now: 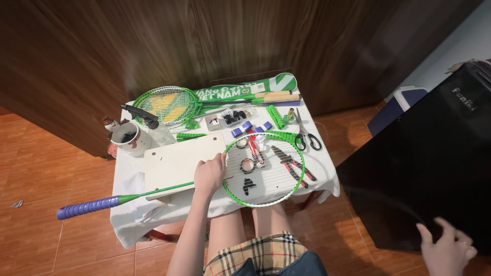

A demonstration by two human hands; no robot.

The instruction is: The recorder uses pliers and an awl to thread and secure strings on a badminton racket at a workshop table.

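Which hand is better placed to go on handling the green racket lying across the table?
Likely the left. The left hand rests on the green racket where shaft meets head, over the white board. The right hand is far off at the black box, away from the table.

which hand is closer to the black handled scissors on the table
Left. The left hand rests on the green racket just left of the scissors; the right hand is far off, by the black cabinet.

A white cloth (pixel 128 214) covers the table, on it a cream board (pixel 174 163), 2 green-framed rackets, the near racket (pixel 264 169) with white strings and a purple grip (pixel 88 206), black-handled scissors (pixel 305 137), and tan plaid shorts (pixel 258 254) below.
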